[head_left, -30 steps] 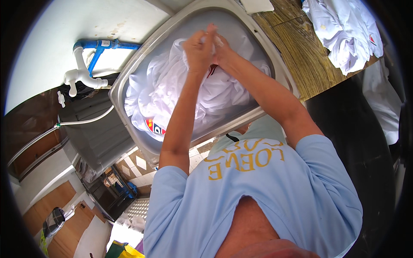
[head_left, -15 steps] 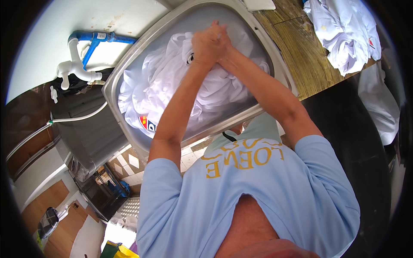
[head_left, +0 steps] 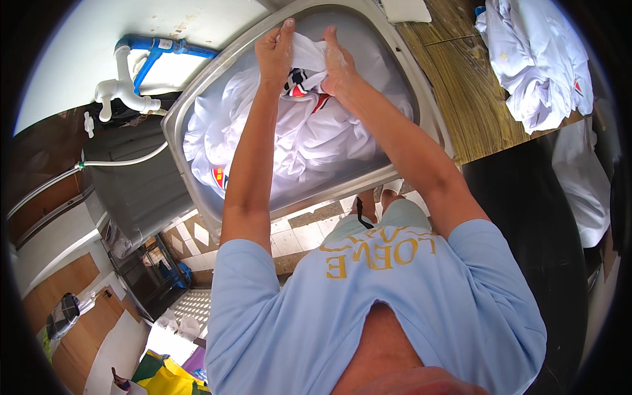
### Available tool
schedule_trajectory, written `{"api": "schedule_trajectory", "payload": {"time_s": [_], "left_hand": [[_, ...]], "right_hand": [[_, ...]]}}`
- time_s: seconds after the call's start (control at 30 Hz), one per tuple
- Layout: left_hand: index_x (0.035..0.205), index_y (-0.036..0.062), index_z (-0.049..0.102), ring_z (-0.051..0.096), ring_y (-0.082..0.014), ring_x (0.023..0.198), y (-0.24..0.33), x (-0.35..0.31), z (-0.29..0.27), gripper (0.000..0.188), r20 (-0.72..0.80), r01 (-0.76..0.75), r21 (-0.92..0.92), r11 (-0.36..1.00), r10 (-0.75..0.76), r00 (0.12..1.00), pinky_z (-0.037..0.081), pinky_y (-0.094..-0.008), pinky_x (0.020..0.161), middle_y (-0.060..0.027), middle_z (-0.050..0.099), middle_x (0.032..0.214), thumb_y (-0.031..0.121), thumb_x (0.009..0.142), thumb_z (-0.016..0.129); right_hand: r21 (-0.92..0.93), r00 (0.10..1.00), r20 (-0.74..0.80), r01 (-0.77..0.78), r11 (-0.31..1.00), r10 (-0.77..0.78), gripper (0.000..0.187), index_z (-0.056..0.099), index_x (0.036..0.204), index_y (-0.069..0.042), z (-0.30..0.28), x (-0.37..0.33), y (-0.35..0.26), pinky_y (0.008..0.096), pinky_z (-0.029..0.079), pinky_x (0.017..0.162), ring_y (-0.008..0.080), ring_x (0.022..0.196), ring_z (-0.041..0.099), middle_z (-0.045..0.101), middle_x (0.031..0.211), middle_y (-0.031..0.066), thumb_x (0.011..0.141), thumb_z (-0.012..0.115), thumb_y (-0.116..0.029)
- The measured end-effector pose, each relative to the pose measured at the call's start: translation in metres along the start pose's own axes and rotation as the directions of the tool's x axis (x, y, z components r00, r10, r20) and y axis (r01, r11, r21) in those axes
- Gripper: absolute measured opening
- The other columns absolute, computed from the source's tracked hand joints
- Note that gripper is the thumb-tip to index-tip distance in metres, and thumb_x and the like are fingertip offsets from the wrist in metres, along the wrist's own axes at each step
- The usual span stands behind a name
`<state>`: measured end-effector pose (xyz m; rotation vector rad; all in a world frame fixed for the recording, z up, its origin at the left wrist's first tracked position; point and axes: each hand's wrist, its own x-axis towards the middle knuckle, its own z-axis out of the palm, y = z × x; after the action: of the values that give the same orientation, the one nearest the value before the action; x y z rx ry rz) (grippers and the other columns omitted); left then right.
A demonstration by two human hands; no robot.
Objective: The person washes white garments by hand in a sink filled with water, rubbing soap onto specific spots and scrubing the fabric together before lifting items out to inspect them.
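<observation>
Both arms are stretched out over the metal sink (head_left: 431, 115), and both hands are on the same bunch of white cloth (head_left: 309, 49) at the far side of the sink. The left hand (head_left: 276, 49) is on the left of that bunch, its fingers (head_left: 288, 26) curled over the top and clamped on the fabric. The right hand (head_left: 339, 66) is pressed close beside it, its fingers (head_left: 330, 34) also closed on the cloth, with a wet sheen on the knuckles. Between the two hands shows a patch of dark, red and white print on the fabric.

The bunch they grip is the raised end of a larger heap of white laundry (head_left: 316, 141) that fills most of the sink; a small red and blue patch peeks out at the heap's near-left edge, against the left forearm.

To the left of the sink a white plastic tap (head_left: 122, 89) hangs off a blue pipe (head_left: 155, 47) on the pale wall. To the right of the sink runs a wooden table (head_left: 461, 92), and on it, well apart from the sink, lies a pile of white clothes (head_left: 536, 62). At the sink's far right corner a flat white piece sits on the table, too cut off to tell what it is. Below the sink's near edge is a tiled floor (head_left: 306, 234), and the person's pale blue shirt (head_left: 368, 303) fills the foreground.
</observation>
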<state>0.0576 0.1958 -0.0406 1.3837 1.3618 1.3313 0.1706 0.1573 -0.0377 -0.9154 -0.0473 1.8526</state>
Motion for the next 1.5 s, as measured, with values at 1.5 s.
{"api": "schedule_trajectory", "payload": {"time_s": [1.5], "left_hand": [[0.093,0.0063,0.066,0.058,-0.0369,0.094,-0.097,0.008,-0.031,0.024,0.386,-0.348,0.741,0.574,0.061,0.921,0.046,-0.0415,0.079,-0.0177,0.064,0.095,0.024,0.077,0.062]], "right_hand": [[-0.798,0.868,0.397,0.165,-0.579,-0.299,0.03,0.062,0.102,-0.006,-0.066,0.064,-0.03,0.042,0.05,0.078,0.0363,0.087,0.062,0.064,0.096,0.0201,0.079,0.062,-0.026]]}}
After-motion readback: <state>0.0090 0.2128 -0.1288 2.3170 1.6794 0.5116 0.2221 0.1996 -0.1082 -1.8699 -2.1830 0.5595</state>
